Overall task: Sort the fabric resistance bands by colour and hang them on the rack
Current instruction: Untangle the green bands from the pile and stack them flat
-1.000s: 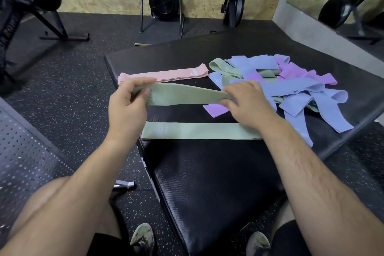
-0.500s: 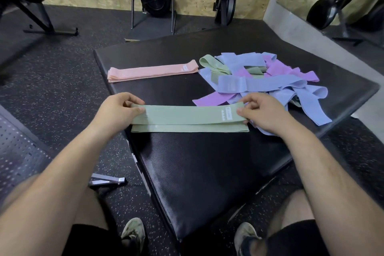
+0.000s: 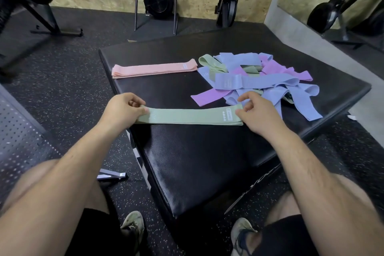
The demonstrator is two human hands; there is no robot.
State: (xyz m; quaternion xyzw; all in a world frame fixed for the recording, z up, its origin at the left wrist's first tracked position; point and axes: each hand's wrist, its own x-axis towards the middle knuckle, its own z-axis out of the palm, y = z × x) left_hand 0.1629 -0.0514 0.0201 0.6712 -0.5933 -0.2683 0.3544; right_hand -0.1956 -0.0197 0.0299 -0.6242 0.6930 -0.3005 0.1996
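Note:
Two green bands (image 3: 187, 116) lie stacked flat near the front left edge of the black padded box (image 3: 207, 162). My left hand (image 3: 122, 110) pinches the stack's left end. At the stack's right end my right hand (image 3: 255, 112) holds the top band with thumb and fingers by the white label. A neat pink stack (image 3: 153, 68) lies further back on the left. A mixed heap of blue, purple and green bands (image 3: 259, 81) covers the box's right side. No rack is in view.
A perforated metal panel (image 3: 18, 135) stands at the left. A small metal part (image 3: 112, 175) lies on the speckled rubber floor beside the box. Gym machines (image 3: 159, 0) stand along the wooden wall behind. My knees and shoes are below.
The green band I held stretched above the box has come down onto the other green band, edges aligned. The view has shifted lower and closer.

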